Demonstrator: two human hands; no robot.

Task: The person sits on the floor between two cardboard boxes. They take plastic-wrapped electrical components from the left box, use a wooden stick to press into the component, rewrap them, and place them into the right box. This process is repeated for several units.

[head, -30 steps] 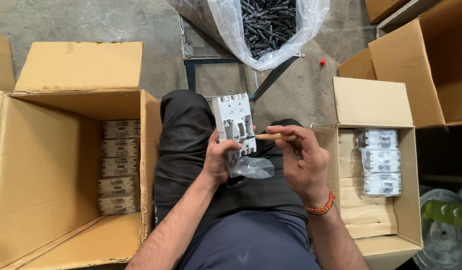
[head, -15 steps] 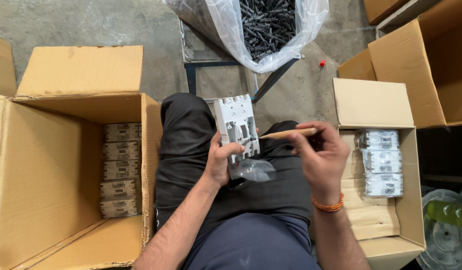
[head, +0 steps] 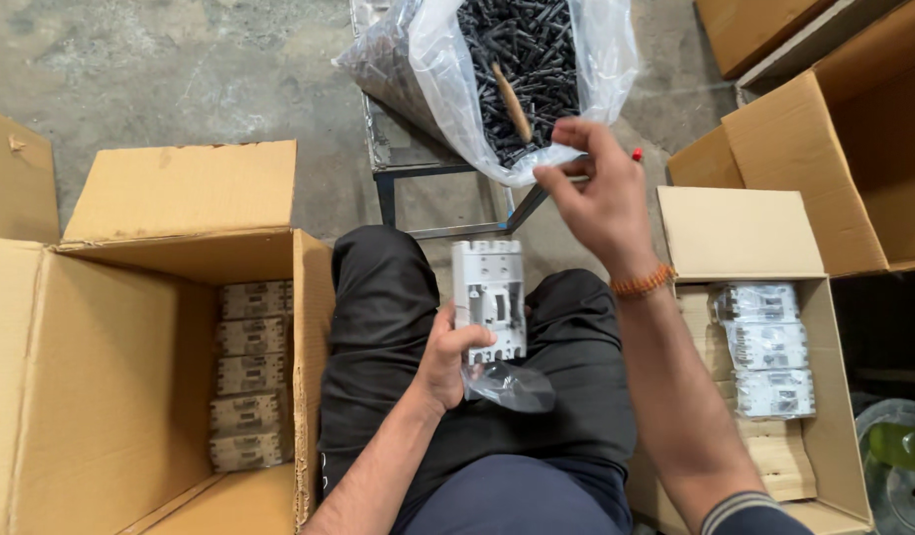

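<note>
Right hand (head: 594,193) lifted toward crinkly plastic bag (head: 432,69).

Device (head: 489,297) on lap at centre, left hand (head: 445,362) at its 7 o'clock. Bag of screws (head: 537,69) at 12, right hand (head: 596,193) just below. Open box (head: 130,396) at 9; box of wrapped units (head: 764,347) at 3.

The left hand (head: 447,359) covers the lower left corner of the white rectangular plastic breaker (head: 488,300). The clear plastic bag of black screws (head: 522,69) is cut off by the top edge. Labels on the small cartons in the left cardboard box (head: 110,396) are too small to tell.
</note>
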